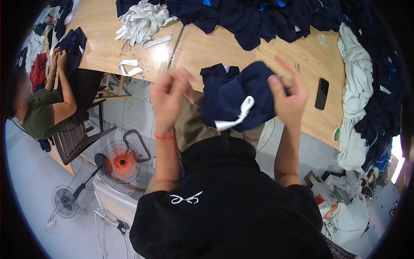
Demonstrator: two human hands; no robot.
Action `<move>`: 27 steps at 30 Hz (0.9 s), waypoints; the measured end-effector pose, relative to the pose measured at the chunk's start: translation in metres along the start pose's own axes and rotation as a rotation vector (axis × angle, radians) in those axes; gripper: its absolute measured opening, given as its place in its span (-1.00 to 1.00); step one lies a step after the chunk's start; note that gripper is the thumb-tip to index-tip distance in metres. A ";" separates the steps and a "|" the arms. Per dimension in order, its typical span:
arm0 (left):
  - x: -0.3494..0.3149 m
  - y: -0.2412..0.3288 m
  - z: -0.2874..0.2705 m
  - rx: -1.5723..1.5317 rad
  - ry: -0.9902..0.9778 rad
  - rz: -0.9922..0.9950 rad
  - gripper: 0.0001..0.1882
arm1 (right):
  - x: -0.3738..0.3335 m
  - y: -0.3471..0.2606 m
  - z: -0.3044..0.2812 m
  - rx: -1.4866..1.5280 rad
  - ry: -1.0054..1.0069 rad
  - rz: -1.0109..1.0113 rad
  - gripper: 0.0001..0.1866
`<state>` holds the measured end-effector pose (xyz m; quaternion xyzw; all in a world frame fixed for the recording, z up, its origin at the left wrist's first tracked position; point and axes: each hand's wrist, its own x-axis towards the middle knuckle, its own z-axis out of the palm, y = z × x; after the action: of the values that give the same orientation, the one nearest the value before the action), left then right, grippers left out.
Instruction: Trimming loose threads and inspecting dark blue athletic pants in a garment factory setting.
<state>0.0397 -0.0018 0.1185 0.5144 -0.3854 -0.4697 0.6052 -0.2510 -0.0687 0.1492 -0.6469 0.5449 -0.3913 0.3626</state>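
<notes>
A navy blue garment point(235, 97) lies bunched over my lap, against the near edge of the table. On top of it is a white looped strip point(243, 114) with a wider flat end. My left hand point(169, 97), blurred by motion, is raised just left of the garment. Its fingers are curled together, and a small pale tip shows below them; what it is I cannot make out. At the garment's right edge is my right hand point(288, 95), thumb and forefinger spread apart. The thumb overlaps the navy cloth; whether it presses on it is unclear.
On the wooden table point(207, 52) are a pile of white strips point(142, 21), a loose white band point(129, 67), navy garments point(241, 21) and a black phone point(321, 93). Pale cloth point(355, 90) hangs at the right. A co-worker point(47, 108) sits left, near a fan point(123, 162).
</notes>
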 end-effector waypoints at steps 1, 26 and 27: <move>0.023 0.011 -0.006 -0.087 0.048 0.150 -0.80 | 0.021 -0.011 0.001 0.084 0.050 -0.033 -0.51; 0.072 -0.050 -0.004 0.682 -0.010 0.246 -0.62 | 0.046 0.053 -0.026 -0.363 0.260 -0.037 -0.85; 0.064 -0.058 -0.005 0.734 0.028 0.311 -0.63 | 0.042 0.073 -0.032 -0.370 0.300 -0.120 -0.84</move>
<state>0.0515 -0.0641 0.0592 0.6384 -0.5925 -0.1963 0.4504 -0.3066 -0.1219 0.1028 -0.6682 0.6156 -0.3973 0.1294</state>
